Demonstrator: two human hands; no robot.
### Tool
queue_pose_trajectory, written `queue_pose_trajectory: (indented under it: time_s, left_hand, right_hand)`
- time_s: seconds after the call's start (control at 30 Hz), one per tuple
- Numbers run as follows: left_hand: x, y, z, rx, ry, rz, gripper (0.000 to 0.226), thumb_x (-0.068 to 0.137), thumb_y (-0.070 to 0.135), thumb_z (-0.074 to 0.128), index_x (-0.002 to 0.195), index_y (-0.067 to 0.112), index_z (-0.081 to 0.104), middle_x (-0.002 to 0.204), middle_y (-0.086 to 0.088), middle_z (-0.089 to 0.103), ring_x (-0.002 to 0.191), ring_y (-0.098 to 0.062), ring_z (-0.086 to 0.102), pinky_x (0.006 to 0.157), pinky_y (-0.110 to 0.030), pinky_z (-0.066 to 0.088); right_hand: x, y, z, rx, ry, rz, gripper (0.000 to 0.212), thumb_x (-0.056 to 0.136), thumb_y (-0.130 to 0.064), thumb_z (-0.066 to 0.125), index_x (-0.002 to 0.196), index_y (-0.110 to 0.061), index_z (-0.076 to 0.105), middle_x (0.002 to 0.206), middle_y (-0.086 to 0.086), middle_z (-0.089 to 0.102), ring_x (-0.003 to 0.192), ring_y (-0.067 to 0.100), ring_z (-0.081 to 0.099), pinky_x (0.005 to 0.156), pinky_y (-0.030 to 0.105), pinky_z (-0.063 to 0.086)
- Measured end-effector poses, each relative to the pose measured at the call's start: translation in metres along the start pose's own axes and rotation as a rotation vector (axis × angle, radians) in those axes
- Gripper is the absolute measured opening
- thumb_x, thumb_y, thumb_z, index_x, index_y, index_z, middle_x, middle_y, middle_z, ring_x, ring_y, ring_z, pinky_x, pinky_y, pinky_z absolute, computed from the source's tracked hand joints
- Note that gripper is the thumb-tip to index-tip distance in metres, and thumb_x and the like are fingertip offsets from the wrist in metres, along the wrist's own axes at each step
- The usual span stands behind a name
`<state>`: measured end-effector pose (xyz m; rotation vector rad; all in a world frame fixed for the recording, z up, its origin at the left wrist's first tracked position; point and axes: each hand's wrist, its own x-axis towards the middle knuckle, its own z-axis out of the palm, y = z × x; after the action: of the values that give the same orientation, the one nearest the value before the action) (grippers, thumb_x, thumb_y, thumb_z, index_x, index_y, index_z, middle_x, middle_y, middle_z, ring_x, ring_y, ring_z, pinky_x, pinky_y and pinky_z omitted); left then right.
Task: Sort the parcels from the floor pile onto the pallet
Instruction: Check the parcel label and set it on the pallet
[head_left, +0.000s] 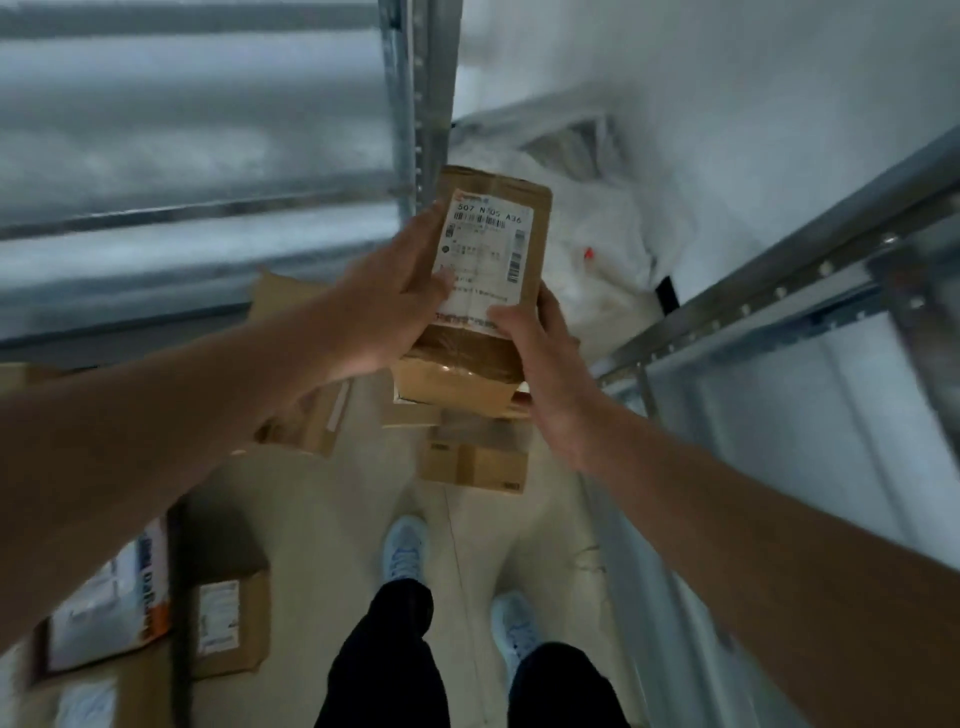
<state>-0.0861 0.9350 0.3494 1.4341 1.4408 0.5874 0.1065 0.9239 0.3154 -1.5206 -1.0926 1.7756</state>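
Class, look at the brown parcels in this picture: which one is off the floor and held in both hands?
The taped brown parcel with the white shipping label, gripped by the left hand and right hand. The other cardboard parcels lie on the floor.

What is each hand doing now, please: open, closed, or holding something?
Left hand: holds the brown parcel, thumb across its white label.
Right hand: grips the same parcel at its lower right edge.

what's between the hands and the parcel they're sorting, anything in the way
Nothing. The left hand and right hand both already grip the brown parcel, held up above the boxes on the floor. No pallet is identifiable in view.
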Motion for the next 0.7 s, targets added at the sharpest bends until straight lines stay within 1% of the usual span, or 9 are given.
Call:
queue_pose_trajectory:
  time_s: [0.1,0.2,0.27,0.3,0.37,0.43,0.57,0.63,0.7]
  left_hand:
    - [-0.048,0.071,-0.032,0.153,0.080,0.061,0.065,0.110,0.033,0.045,0.162,0.042,0.008,0.136,0.002,0.060,0.092,-0.003,0.063,0.061,-0.021,0.060]
    - [-0.100,0.134,-0.053,0.164,0.227,0.156,0.075,0.109,0.028,0.049,0.159,0.051,-0.002,0.152,0.001,0.051,0.118,-0.016,0.062,0.081,-0.033,0.061]
    - [-0.136,0.172,-0.058,0.172,0.326,0.182,0.078,0.108,0.023,0.049,0.157,0.057,-0.002,0.156,0.001,0.048,0.132,-0.028,0.057,0.093,-0.046,0.057]
    - [-0.153,0.187,-0.058,0.197,0.369,0.183,0.079,0.108,0.022,0.049,0.157,0.057,-0.001,0.156,-0.001,0.048,0.134,-0.030,0.056,0.095,-0.045,0.055]
    - [-0.190,0.212,-0.060,0.256,0.457,0.191,0.077,0.109,0.022,0.048,0.157,0.059,0.002,0.154,-0.006,0.047,0.135,-0.029,0.054,0.095,-0.037,0.051]
    - [-0.234,0.234,-0.062,0.279,0.558,0.207,0.075,0.107,0.026,0.049,0.154,0.064,0.005,0.151,-0.007,0.048,0.131,-0.023,0.053,0.093,-0.032,0.050]
    - [-0.320,0.270,-0.058,0.303,0.698,0.201,0.073,0.104,0.033,0.052,0.148,0.072,0.009,0.151,-0.006,0.048,0.126,-0.021,0.057,0.089,-0.036,0.058]
    - [-0.360,0.281,-0.052,0.315,0.737,0.190,0.075,0.104,0.029,0.054,0.149,0.069,0.009,0.153,-0.004,0.047,0.123,-0.012,0.053,0.078,-0.014,0.053]
    - [-0.399,0.290,-0.042,0.329,0.777,0.160,0.076,0.105,0.027,0.054,0.151,0.067,0.008,0.153,-0.002,0.046,0.119,-0.007,0.048,0.066,-0.003,0.044]
  right_hand:
    - [-0.049,-0.066,0.011,-0.118,-0.041,-0.127,0.053,0.100,-0.036,0.061,0.148,-0.027,0.041,0.120,-0.007,0.069,0.092,-0.001,0.073,0.070,0.018,0.059]
    - [-0.097,-0.125,0.016,-0.226,-0.051,-0.265,0.031,0.100,-0.036,0.062,0.129,-0.032,0.051,0.110,-0.013,0.071,0.091,-0.003,0.073,0.068,0.013,0.057]
    - [-0.132,-0.163,0.021,-0.310,-0.020,-0.388,0.029,0.099,-0.035,0.062,0.126,-0.033,0.051,0.115,-0.009,0.068,0.104,0.008,0.072,0.078,0.022,0.061]
    - [-0.149,-0.179,0.025,-0.351,-0.012,-0.452,0.037,0.098,-0.036,0.062,0.132,-0.030,0.048,0.123,-0.003,0.065,0.114,0.015,0.067,0.088,0.031,0.062]
    - [-0.186,-0.206,0.034,-0.372,-0.031,-0.562,0.049,0.097,-0.033,0.062,0.142,-0.026,0.043,0.133,0.005,0.058,0.124,0.024,0.061,0.096,0.043,0.060]
    - [-0.226,-0.226,0.043,-0.373,-0.089,-0.665,0.055,0.094,-0.028,0.063,0.144,-0.023,0.040,0.135,0.008,0.056,0.125,0.027,0.060,0.096,0.046,0.060]
    - [-0.299,-0.253,0.049,-0.435,-0.224,-0.866,0.060,0.098,-0.016,0.062,0.151,-0.022,0.034,0.129,0.007,0.061,0.118,0.027,0.065,0.091,0.049,0.061]
    - [-0.332,-0.260,0.052,-0.463,-0.288,-0.939,0.070,0.100,-0.015,0.062,0.158,-0.025,0.025,0.133,0.008,0.059,0.121,0.026,0.063,0.093,0.049,0.060]
    - [-0.367,-0.262,0.057,-0.496,-0.360,-0.998,0.078,0.101,-0.015,0.062,0.163,-0.025,0.016,0.139,0.005,0.055,0.125,0.021,0.060,0.095,0.045,0.060]
